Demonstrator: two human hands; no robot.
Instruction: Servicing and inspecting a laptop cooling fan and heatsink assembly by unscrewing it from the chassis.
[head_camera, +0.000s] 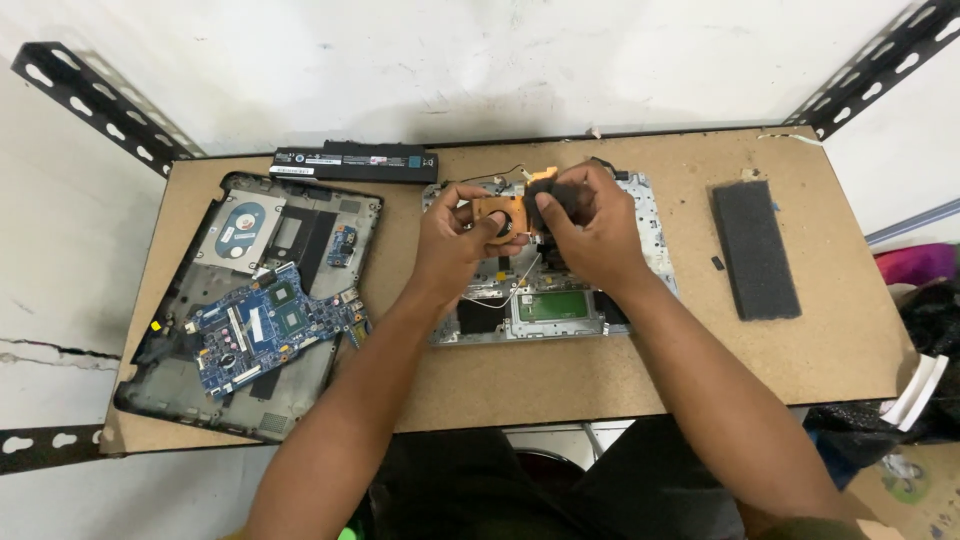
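Over silver laptop shell (655, 235) | left hand (450, 235), right hand (590, 230) both clasp copper cooling fan (497, 215) | black case (180, 400) holds blue motherboard (270, 330)

White rectangular label (291, 170) sitting at left end of black battery pack (356, 162), lying along tabletop (560, 375) rear edge.
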